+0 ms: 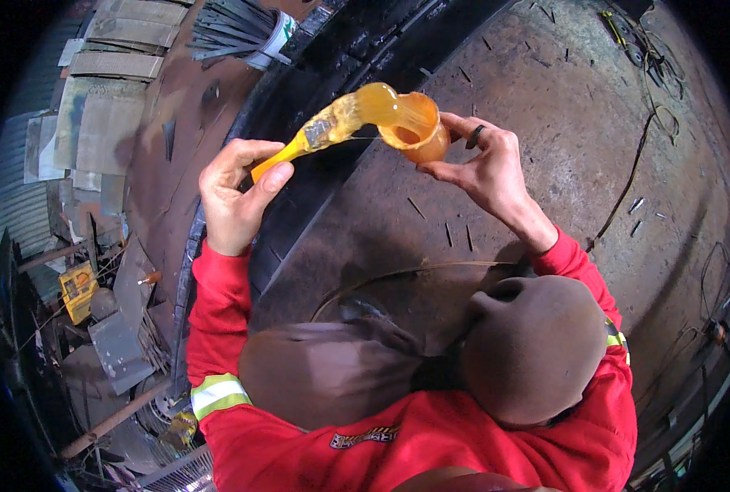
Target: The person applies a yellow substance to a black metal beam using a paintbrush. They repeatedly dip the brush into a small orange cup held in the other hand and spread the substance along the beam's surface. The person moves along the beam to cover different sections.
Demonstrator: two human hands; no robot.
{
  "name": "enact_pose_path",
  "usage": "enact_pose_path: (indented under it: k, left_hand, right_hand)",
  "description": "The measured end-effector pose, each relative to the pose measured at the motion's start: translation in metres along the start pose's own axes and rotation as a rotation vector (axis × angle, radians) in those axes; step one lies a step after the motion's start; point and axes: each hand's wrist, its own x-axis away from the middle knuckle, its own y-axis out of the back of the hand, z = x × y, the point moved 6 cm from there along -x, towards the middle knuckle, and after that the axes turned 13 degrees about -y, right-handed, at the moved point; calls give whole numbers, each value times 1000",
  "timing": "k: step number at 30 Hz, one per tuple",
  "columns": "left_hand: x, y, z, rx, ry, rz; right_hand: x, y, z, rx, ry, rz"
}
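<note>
Rusty steel floor (545, 148) below, black curved rim (299, 164) running across. Left hand (234, 197) closed round orange brush handle (279, 160), long axis slanting up-right, glue-laden bristles (365, 107) dipping into small amber cup (422, 135) pinched by right hand (484, 168). Beyond: scattered nails, cable (627, 189), bucket of rods (250, 33) farther left; nothing between brush and cup.

Brush (320, 131) with a smooth orange plastic handle, bristles slick with glossy amber glue; small cup (422, 139) translucent and shiny (coated in the same wet goo); red cloth sleeves (217, 303), matt, with reflective bands; rough, dull, rusty-brown metal floor (561, 115); matt black rubbery rim (357, 49); dull grey metal sheets (111, 74).
</note>
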Motion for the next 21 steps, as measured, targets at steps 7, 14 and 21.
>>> enact_pose_path:
  k: [7, 14, 21]
  left_hand:
    - [1, -5, -5, -79, -44, 68]
    - [-3, -10, -3, 65, -17, 34]
    - [-22, 7, -18, 540, -80, -96]
  right_hand:
    - [-9, 12, 7, -16, -92, -8]
    - [-22, 13, -3, -93, -207, 3]
    - [-17, -4, -8, -52, -187, 65]
